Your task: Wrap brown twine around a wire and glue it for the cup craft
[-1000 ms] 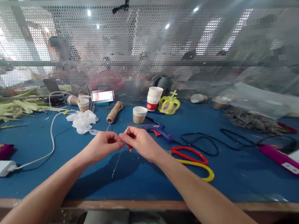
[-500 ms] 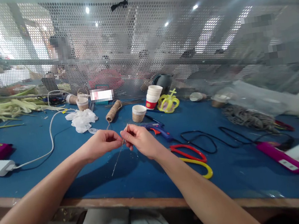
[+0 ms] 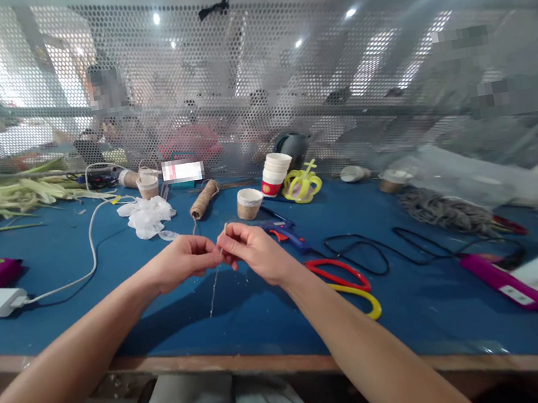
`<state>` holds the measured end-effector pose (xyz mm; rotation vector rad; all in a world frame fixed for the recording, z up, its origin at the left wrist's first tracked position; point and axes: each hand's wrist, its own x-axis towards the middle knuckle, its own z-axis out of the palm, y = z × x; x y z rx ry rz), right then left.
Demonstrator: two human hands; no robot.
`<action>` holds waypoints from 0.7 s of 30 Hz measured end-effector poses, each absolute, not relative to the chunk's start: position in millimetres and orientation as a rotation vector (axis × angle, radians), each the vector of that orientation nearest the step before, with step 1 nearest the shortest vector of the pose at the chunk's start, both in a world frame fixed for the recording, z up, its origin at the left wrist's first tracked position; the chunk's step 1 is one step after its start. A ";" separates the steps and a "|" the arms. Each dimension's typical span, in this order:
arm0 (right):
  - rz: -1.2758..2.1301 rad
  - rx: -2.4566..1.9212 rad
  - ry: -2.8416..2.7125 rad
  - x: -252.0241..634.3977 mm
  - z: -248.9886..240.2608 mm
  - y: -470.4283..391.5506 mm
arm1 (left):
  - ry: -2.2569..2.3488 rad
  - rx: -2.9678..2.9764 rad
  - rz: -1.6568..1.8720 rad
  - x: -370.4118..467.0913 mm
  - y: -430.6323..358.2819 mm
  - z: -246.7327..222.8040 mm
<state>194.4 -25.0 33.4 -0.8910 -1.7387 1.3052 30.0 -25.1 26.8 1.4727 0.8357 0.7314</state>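
My left hand [image 3: 184, 261] and my right hand [image 3: 253, 249] meet fingertip to fingertip above the table. Both pinch a thin piece of twine [image 3: 213, 292], and its loose end dangles below them. A bit of it pokes up past my right thumb; the rest between the fingers is hidden. Behind my left hand lies a spool of brown twine [image 3: 205, 199], its strand running down toward that hand. Beyond my right hand are a cup wrapped in twine [image 3: 249, 208] and a blue glue gun [image 3: 295, 239]. Scissors with red and yellow handles [image 3: 373, 307] lie beside my right forearm.
White crumpled plastic [image 3: 147, 216], stacked paper cups [image 3: 275, 173] and a yellow crown-shaped piece [image 3: 303, 186] stand farther back. Purple power strips [image 3: 519, 285] with cables lie on the table. Pale husks [image 3: 10, 198] are heaped left; a perforated metal screen [image 3: 209, 69] rises behind.
The twine's dangling end has swung slightly to the right and hangs more upright. My fingers have shifted a little on the twine; the hands stay together.
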 end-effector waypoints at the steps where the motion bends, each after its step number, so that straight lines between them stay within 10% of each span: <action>1: 1.306 -0.902 -1.733 194.9 33.8 -25.0 | 0.827 1.496 0.717 28.9 -25.1 28.0; 21: 1.191 -1.070 -1.721 194.4 28.5 -23.6 | 0.973 2.036 0.788 28.8 -26.0 27.2</action>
